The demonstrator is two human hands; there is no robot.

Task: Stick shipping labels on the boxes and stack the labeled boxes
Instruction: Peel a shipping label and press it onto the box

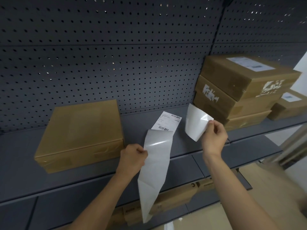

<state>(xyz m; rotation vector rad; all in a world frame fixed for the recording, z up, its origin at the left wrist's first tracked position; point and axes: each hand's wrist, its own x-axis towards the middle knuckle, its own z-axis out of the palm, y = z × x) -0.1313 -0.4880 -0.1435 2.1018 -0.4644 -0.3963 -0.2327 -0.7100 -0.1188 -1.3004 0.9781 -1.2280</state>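
A plain brown box (79, 135) with no label lies flat on the grey shelf (181, 165) at the left. My left hand (133, 157) grips a long glossy backing strip (155, 165) that hangs down past the shelf edge; a printed shipping label (167, 121) is still on its upper end. My right hand (214, 136) pinches a separate peeled label (196, 122), blank side toward me, held up apart from the strip. At the right stands a stack of brown boxes (239, 90) with a white label on the top one.
A grey pegboard (116, 55) backs the shelf. Another labeled box (287, 107) sits at the far right behind the stack. Cardboard boxes (176, 198) lie on the floor below the shelf edge.
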